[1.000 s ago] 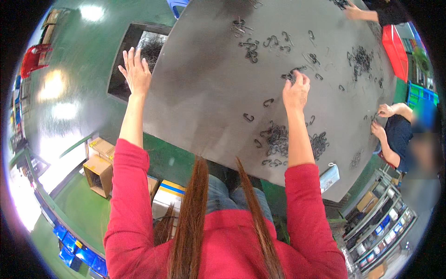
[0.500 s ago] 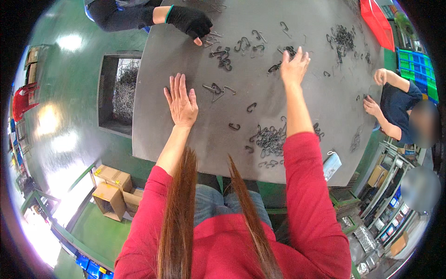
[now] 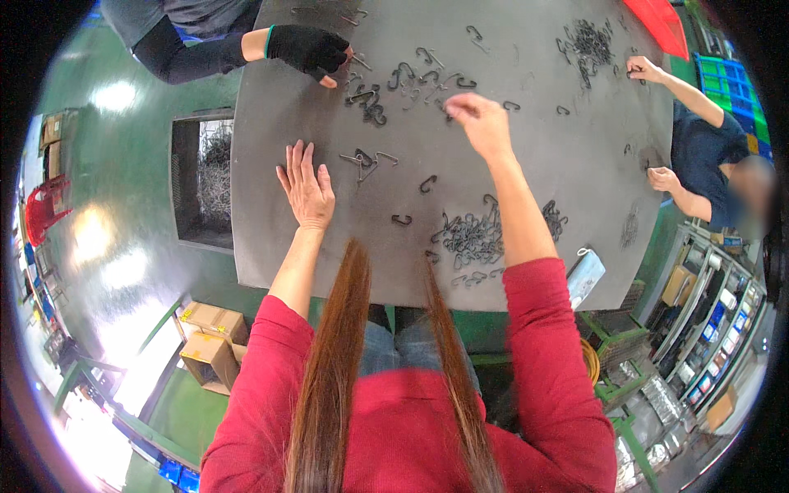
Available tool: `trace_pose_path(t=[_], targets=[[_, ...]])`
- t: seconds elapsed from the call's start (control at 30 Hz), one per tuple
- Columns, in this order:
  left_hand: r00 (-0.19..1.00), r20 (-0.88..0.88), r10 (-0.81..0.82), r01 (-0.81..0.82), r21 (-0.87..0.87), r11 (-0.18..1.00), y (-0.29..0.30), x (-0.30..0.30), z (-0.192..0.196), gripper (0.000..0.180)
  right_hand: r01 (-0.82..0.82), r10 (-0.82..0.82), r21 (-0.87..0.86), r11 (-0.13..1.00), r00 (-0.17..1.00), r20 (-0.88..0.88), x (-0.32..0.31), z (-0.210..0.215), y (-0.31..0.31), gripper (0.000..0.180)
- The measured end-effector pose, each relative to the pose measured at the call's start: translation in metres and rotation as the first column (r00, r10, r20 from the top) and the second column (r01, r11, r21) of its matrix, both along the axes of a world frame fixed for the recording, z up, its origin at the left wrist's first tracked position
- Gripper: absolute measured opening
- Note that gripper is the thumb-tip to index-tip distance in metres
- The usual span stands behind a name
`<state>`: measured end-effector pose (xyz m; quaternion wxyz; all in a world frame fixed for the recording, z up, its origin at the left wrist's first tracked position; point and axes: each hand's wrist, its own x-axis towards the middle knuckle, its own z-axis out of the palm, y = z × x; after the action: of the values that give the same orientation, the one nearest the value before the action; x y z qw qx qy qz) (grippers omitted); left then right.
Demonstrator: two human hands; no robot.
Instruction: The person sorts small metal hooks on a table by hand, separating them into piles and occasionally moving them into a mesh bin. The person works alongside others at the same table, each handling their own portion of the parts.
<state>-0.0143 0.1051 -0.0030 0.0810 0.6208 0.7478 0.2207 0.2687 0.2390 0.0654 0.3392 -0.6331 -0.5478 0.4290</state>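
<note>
My left hand (image 3: 307, 191) lies palm down on the grey table (image 3: 345, 255), fingers stretched out, holding nothing. Over the middle of the table is my right hand (image 3: 481, 123), its blurred fingers drawn together and pointing left. A dark hook shows at its fingertips, but what they hold is not clear. Beyond my left hand lie a few thin metal hooks (image 3: 368, 163). Loose black hooks (image 3: 427, 184) are scattered between my hands. A pile of black hooks (image 3: 472, 238) lies by my right forearm, and a tangled cluster (image 3: 374, 108) sits farther off.
A co-worker's black-gloved hand (image 3: 312, 53) reaches in at far left; another person's hands (image 3: 662, 178) are at the right edge. More hooks (image 3: 590, 49) lie far right, near a red bin (image 3: 660, 29). A face mask (image 3: 585, 278) rests at the near right. A metal-filled bin (image 3: 215, 168) stands left.
My right hand has swung left and its fingers have drawn together; the hooks beneath it have shifted. My left hand stays flat. The person at right has raised one hand; the whole view has shifted slightly.
</note>
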Motion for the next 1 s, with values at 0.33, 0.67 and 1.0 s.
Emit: trace_pose_path(t=[0.33, 0.67, 1.0], targets=[[0.961, 0.251, -0.114, 0.087, 0.118, 0.989, 0.016, 0.013, 0.043, 0.035, 0.160, -0.269, 0.218, 0.963, 0.463, 0.845, 0.140, -0.079, 0.001, 0.048], [0.855, 0.269, -0.443, 0.417, 0.151, 0.896, 0.093, 0.137, 0.047, 0.035, 0.396, -0.337, 0.077, 0.915, 0.644, 0.687, 0.093, -0.039, 0.061, 0.020], [0.887, 0.123, -0.446, 0.451, -0.014, 0.892, 0.156, 0.189, 0.029, 0.026, 0.086, -0.212, 0.218, 0.972, 0.714, 0.667, 0.078, -0.057, 0.124, 0.025]])
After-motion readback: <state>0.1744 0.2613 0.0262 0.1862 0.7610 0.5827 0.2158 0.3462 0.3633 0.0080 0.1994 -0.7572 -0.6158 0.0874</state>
